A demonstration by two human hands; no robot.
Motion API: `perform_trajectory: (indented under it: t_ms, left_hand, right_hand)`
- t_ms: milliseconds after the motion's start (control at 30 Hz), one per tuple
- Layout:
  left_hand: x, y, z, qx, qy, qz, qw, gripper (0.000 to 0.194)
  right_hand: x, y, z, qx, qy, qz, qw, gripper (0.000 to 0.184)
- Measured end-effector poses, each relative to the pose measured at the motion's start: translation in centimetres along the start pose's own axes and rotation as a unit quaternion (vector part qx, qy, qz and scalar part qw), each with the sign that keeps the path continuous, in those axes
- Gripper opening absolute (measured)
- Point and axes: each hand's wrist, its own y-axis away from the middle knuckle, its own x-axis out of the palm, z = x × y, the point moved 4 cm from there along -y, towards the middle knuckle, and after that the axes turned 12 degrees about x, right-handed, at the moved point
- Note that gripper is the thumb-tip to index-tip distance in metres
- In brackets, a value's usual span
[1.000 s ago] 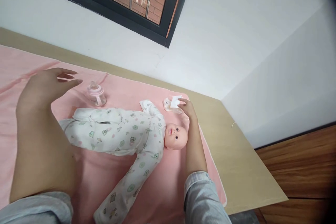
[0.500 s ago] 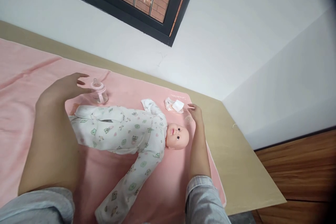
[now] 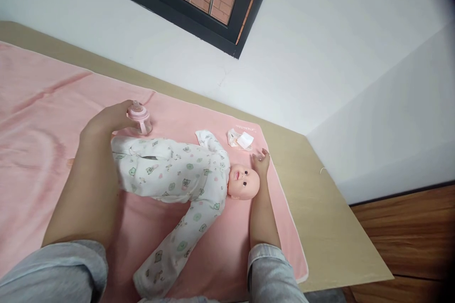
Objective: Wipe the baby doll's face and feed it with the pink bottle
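A pink-topped baby bottle (image 3: 144, 125) with a clear body and side handle stands on the pink blanket, near the doll's legs. My left hand (image 3: 119, 116) is closed around the upper part of the bottle from the left; some fingers are hidden behind it. Just beyond the doll's head, my right hand (image 3: 262, 163) has its fingers curled about a small clear cap (image 3: 260, 157), mostly covered by the fingers. Between my arms a bald baby doll (image 3: 243, 182) lies on its back in a white printed sleepsuit (image 3: 174, 170), one sleeve stretched toward me.
A crumpled clear wrapper with a white square pad (image 3: 245, 140) lies above the doll's head. The pink blanket (image 3: 220, 246) covers much of the tan tabletop (image 3: 320, 227). A white wall and a dark window frame (image 3: 227, 40) stand behind the table.
My left hand has moved from beside the bottle onto it and closed. My right hand has come down and closed around the clear cap. The view has shifted slightly.
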Motion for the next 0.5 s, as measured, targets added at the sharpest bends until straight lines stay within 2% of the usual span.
perform_trajectory:
  t_ms: [133, 233, 333, 433, 500]
  left_hand:
    - [0.1, 0.4, -1.0, -0.075, -0.035, 0.059, 0.995, 0.073]
    - [0.5, 0.2, -1.7, -0.064, -0.036, 0.078, 0.994, 0.078]
    - [1.3, -0.3, -1.4, -0.037, -0.034, 0.056, 0.997, 0.087]
    - [1.7, -0.8, -0.8, -0.045, -0.036, 0.018, 0.998, 0.114]
    - [1.6, -1.0, -0.9, -0.048, -0.021, -0.008, 0.999, 0.119]
  right_hand:
    - [-0.1, 0.1, 0.1, 0.007, 0.019, -0.007, 1.0, 0.072]
    - [-0.3, 0.2, 0.3, 0.014, 0.034, -0.006, 0.999, 0.07]
    - [-0.5, 0.3, 0.5, 0.016, 0.058, -0.016, 0.998, 0.072]
    - [-0.7, 0.3, 0.6, 0.014, 0.09, -0.017, 0.996, 0.077]
    - [-0.8, 0.1, 0.5, 0.014, 0.11, -0.001, 0.994, 0.076]
